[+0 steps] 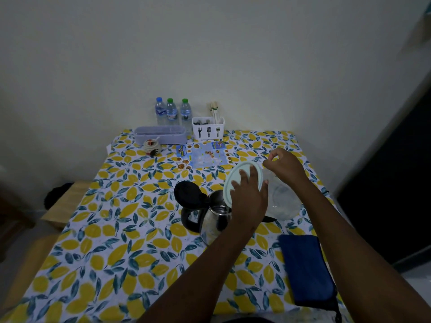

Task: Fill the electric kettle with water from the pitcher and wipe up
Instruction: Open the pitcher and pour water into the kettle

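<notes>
A steel electric kettle (215,221) stands mid-table with its black lid (186,191) flipped open to the left. A clear pitcher (285,202) is tipped on its side just right of the kettle, its round pale lid (235,177) facing the kettle's opening. My left hand (248,198) lies over that lid, fingers spread across it. My right hand (284,165) grips the upper side of the pitcher, fingers curled; the handle is hidden under it. I cannot make out any flowing water. A folded dark blue cloth (305,269) lies near the table's right edge.
The lemon-patterned tablecloth (121,229) covers the table. At the back stand three water bottles (172,111), a lavender box (161,134), a white cutlery holder (208,128), a small jar (152,146) and a printed leaflet (203,156). A wooden bench (63,206) sits left.
</notes>
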Demonstrator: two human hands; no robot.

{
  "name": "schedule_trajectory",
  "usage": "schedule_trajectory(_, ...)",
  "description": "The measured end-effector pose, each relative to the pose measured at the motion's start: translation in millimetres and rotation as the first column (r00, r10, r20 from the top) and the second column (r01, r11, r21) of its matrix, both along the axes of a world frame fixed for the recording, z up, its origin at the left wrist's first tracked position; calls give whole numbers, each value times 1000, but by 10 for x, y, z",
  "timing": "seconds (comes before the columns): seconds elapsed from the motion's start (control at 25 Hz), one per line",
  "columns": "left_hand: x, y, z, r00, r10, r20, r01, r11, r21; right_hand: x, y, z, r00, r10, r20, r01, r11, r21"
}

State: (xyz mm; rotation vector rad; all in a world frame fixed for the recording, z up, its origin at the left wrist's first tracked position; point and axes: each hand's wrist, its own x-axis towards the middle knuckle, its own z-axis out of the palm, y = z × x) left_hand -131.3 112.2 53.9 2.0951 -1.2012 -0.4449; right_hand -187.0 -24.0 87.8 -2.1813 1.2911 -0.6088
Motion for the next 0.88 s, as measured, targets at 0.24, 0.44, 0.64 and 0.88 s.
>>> schedule_trajectory(0.24, -11, 11, 0, 1000, -4, 2, 4, 1000, 2, -24, 3, -8, 1000, -6, 23, 5, 1000, 8)
schedule_trajectory(0.44, -13, 16, 15, 999, -2, 38, 1, 1000, 7, -23, -8, -26, 1000, -12, 26, 12, 1000, 12)
schedule_trajectory(0.64, 6, 15, 15, 1000, -2, 8, 2, 1000, -4, -10, -1, -23, 1000, -16, 16, 16, 1000, 13)
schedule_trajectory(0.88, 19, 4, 34, 1000, -4, -9, 3, 999, -35, -3, 0, 34, 1000, -5, 20, 4, 1000, 9)
